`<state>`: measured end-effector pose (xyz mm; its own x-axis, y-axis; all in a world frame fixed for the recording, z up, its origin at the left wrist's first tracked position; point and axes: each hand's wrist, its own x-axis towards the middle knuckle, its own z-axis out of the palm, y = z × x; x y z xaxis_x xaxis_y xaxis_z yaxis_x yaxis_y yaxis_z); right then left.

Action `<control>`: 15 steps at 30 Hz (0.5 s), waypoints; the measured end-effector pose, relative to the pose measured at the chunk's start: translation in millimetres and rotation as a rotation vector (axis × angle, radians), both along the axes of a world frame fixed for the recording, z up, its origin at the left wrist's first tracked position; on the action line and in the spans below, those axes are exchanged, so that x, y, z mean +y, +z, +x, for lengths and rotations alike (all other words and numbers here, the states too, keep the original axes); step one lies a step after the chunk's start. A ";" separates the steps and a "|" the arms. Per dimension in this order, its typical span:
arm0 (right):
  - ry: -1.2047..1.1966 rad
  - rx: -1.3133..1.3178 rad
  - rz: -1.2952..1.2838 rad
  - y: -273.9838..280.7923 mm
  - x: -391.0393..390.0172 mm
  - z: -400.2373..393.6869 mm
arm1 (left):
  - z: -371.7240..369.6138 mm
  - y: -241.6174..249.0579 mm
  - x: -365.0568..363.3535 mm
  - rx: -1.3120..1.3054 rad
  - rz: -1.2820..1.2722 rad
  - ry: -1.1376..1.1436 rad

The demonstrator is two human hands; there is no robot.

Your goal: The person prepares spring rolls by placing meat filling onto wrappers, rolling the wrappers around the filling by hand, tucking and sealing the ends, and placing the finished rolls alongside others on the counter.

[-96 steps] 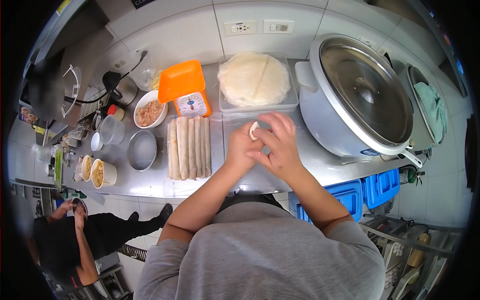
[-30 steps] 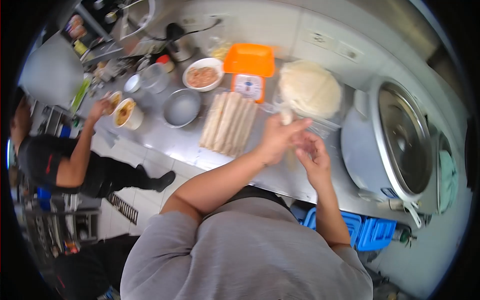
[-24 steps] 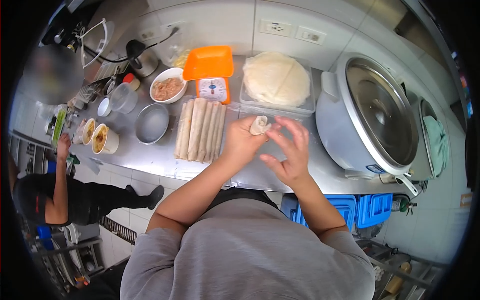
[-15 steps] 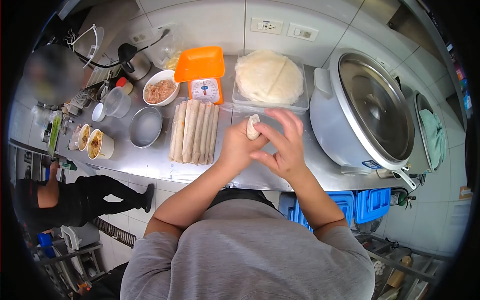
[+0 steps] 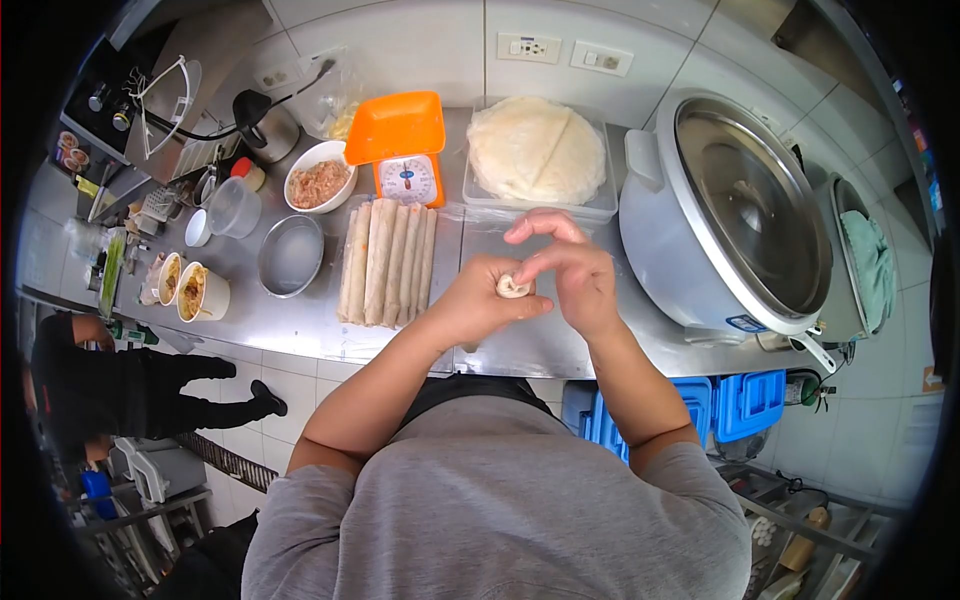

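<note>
My left hand (image 5: 480,305) is closed around an uncooked spring roll. One pale wrapper end of the spring roll (image 5: 513,288) shows at the top of the fist, folded and with a dark hollow; most of its length is hidden in the palm. My right hand (image 5: 577,275) has its fingers bent and apart, with a fingertip at that roll end. To the left, several similar rolls (image 5: 388,264) lie side by side on the steel counter. Beyond my hands, a stack of round thin wrappers (image 5: 537,150) rests in a clear plastic tray (image 5: 540,208).
An orange kitchen scale (image 5: 407,180), a white bowl of minced filling (image 5: 318,182) and a metal bowl (image 5: 291,257) stand left. Two paper cups (image 5: 208,298) sit farther left. A large lidded cooker (image 5: 670,240) bounds the right. Another person (image 5: 120,380) stands at lower left.
The roll in my left hand has tilted, its end lower and turned toward me. My right fingers have curled in over it. The other person has shifted left.
</note>
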<state>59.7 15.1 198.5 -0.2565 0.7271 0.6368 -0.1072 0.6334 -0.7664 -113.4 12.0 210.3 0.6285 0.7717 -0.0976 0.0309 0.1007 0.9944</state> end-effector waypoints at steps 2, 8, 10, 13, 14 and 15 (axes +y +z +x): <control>-0.115 -0.180 0.173 6.9 -0.1 -0.4 | -0.1 4.8 -1.0 0.008 -0.093 -0.015; -0.158 -0.458 0.437 25.3 0.6 -4.7 | 8.7 -10.5 0.8 -0.189 0.231 0.079; -0.113 -0.491 0.399 26.7 0.0 -3.0 | 13.4 -19.7 4.0 -0.254 0.351 0.091; -0.052 -0.198 0.120 22.9 -2.0 -9.1 | -4.0 -2.0 7.0 -0.238 0.081 0.004; -0.067 0.050 -0.052 17.1 -7.7 -15.6 | -12.3 6.8 8.2 -0.219 -0.085 -0.040; -0.082 0.291 -0.232 10.3 -10.5 -21.7 | -17.9 5.9 10.2 -0.223 -0.089 -0.016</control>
<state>37.9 4.6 208.8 -0.0244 0.8709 0.4909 -0.2980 0.4624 -0.8351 -131.3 22.2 216.2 0.6540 0.7561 -0.0222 -0.1862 0.1894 0.9641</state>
